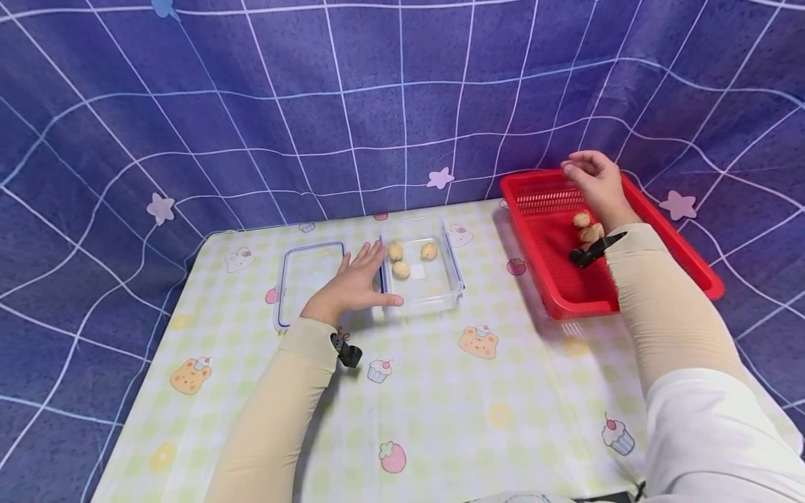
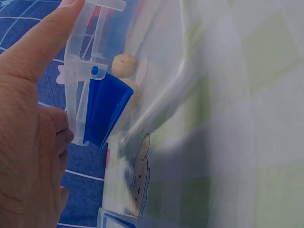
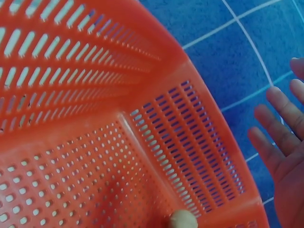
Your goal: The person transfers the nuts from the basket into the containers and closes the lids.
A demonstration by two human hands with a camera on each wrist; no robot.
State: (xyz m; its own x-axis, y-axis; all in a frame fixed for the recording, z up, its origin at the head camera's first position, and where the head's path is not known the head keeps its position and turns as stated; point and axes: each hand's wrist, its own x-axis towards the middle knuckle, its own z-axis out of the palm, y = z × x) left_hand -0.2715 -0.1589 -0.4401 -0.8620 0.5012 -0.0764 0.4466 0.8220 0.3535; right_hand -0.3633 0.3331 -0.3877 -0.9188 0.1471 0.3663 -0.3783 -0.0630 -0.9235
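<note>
our left hand (image 1: 354,283) spread along the left of the clear box (image 1: 428,304), three pale pieces (image 1: 401,270) inside, we should brace it lightly, lifting our loosely bent, empty right hand (image 1: 595,181) clear of the red basket (image 1: 553,269) at far right.

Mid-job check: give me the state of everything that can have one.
Clear container: open, three pieces inside
Container lid: off, lying left of the container
Blue latch: unfastened
Red basket: open on top, some tan walnut-like pieces inside, partly hidden
Left hand: fingers spread, touching the container's left side
Right hand: raised over the basket, nothing visible held
</note>
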